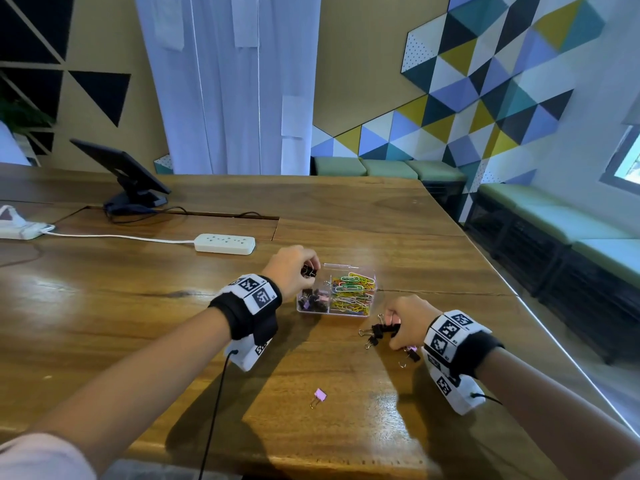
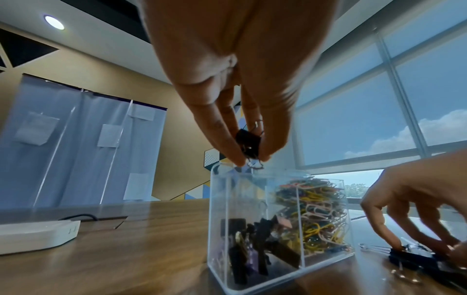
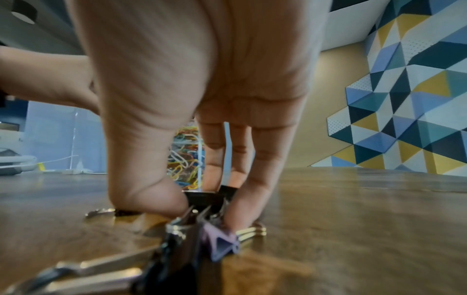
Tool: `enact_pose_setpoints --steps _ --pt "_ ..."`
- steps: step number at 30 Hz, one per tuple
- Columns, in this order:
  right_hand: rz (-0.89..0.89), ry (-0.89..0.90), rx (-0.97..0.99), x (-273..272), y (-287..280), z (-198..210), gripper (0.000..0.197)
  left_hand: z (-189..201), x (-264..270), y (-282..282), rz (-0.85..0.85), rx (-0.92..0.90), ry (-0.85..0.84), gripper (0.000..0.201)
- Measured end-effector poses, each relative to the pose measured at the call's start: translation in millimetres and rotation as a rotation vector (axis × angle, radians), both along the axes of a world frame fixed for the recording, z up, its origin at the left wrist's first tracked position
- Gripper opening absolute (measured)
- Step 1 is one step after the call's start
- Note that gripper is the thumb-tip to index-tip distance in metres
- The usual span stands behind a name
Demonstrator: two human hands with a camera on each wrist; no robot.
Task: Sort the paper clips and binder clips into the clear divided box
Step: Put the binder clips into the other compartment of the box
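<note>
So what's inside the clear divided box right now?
In the clear divided box, coloured paper clips fill the right compartment; black and pink binder clips lie in the left. Lower layers are covered.

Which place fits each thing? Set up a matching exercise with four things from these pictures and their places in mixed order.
Things:
1. colourful paper clips
2. lone pink binder clip
3. black binder clip
4. white power strip

Places:
A. pinched in the left hand above the clear divided box
B. right compartment of the box
C. far side of the table, left of the box
D. bare table nearest the person

Pairs: 1-B, 2-D, 3-A, 4-C
</note>
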State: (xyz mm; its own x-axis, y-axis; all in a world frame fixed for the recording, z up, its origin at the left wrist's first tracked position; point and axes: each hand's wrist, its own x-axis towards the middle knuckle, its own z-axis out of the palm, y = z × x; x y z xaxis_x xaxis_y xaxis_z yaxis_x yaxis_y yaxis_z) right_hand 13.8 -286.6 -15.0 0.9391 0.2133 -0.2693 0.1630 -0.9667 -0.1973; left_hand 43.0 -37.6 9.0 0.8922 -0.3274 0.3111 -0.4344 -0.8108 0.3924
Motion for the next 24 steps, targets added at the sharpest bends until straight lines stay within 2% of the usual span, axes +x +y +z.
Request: enact_pose_setpoints --steps 6,11,14,17,20,24 --pt "0.007 -0.023 -0.032 -1 3 -2 0.039 -10 12 -5 0.028 -0.101 0.044 0.037" --pt "0.001 -0.025 -0.038 1 2 -3 0.046 -10 10 -4 0.029 -0.095 -0.027 0.022" --pt "-0.01 -0.024 -0.032 4 2 -3 0.046 -12 -1 -9 -0.065 -0.012 -0.059 0.012" --pt "-0.001 -0.015 -0.029 5 1 0 0.044 -16 -17 -20 -0.26 0.122 -0.025 0.011" --pt "-0.01 -0.039 0.027 6 1 3 0.035 -20 -31 -36 -0.383 0.298 0.067 0.02" --pt "-0.016 -0.071 0.046 6 0 10 0.015 -28 -36 -60 -0.422 0.457 0.195 0.042"
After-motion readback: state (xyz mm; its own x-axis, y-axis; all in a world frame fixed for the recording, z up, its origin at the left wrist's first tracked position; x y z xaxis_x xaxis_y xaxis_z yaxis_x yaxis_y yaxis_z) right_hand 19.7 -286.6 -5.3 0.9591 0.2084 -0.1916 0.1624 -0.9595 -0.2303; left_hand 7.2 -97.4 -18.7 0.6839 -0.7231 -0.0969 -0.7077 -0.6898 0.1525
